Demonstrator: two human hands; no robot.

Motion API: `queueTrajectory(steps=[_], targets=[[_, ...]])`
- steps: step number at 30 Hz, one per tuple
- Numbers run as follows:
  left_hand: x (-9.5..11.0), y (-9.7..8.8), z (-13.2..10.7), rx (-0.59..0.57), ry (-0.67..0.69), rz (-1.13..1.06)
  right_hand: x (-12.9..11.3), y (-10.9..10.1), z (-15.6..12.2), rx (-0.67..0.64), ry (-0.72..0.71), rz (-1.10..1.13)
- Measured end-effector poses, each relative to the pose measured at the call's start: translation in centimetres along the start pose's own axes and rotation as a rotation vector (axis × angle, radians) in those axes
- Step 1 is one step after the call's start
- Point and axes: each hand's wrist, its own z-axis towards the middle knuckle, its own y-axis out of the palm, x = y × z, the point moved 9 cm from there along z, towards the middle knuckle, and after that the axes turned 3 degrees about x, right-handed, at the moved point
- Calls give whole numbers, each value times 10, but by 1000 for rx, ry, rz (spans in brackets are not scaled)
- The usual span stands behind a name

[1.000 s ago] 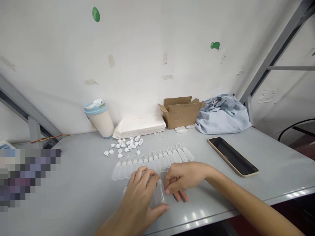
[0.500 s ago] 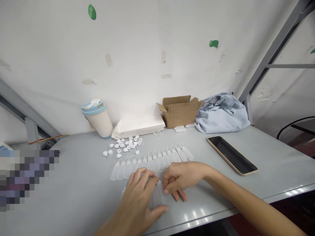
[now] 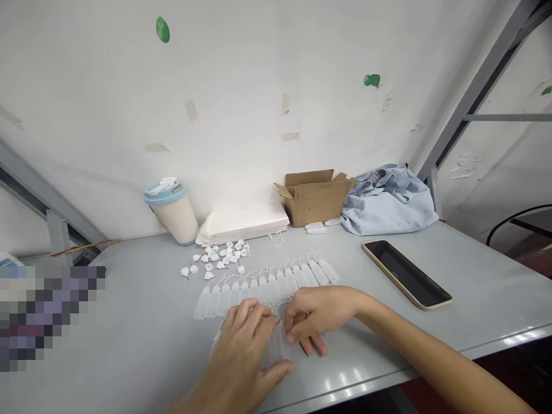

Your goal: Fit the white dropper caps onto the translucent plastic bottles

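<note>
My left hand (image 3: 245, 345) arches over a second, nearer group of small translucent plastic bottles (image 3: 276, 345), its fingertips at their necks and its thumb by their bottoms. My right hand (image 3: 308, 322) has its thumb and index finger pinched at the right-hand bottle of this group. Two of its other fingers stretch downward. Much of the group is hidden beneath my left hand. Just behind lies a slanting row of similar bottles (image 3: 259, 284), side by side, with thin looped straps at their tops. Small white caps (image 3: 222, 254), some with a thin spike, lie scattered behind that row.
A cup with a blue lid (image 3: 172, 213), a stack of white paper sheets (image 3: 244, 223), an open cardboard box (image 3: 319, 201) and a light blue cloth bag (image 3: 390, 201) stand along the wall. A phone (image 3: 407, 273) lies at right on the grey table (image 3: 142, 322).
Both hands keep nearly the same position at the nearer bottles. The whole view has shifted slightly; the things on the table have stayed in place.
</note>
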Motion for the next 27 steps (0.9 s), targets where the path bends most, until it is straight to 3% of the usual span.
queueTrajectory(steps=[6, 10, 12, 14, 17, 20, 23, 27], targets=[[-5, -9, 9, -32, -1, -32, 1, -5, -2, 5, -18, 35], [-39, -25, 23, -8, -123, -57, -3, -30, -15, 123, -62, 64], [-64, -30, 33, 11, -217, -59, -2, -53, -23, 281, -92, 61], [-85, -32, 46, 16, -256, -41, 3, -85, -34, 533, -99, -20], [-100, -28, 76, 1, -203, 63, 18, -139, -63, 1073, 22, -395], [-100, -11, 113, -80, -95, 231, 44, -168, -76, 1294, 132, -539], [-98, 7, 144, -97, -48, 282, 66, -184, -79, 1334, 178, -650], [-94, 26, 162, -112, 0, 330, 80, -189, -72, 1259, 179, -770]])
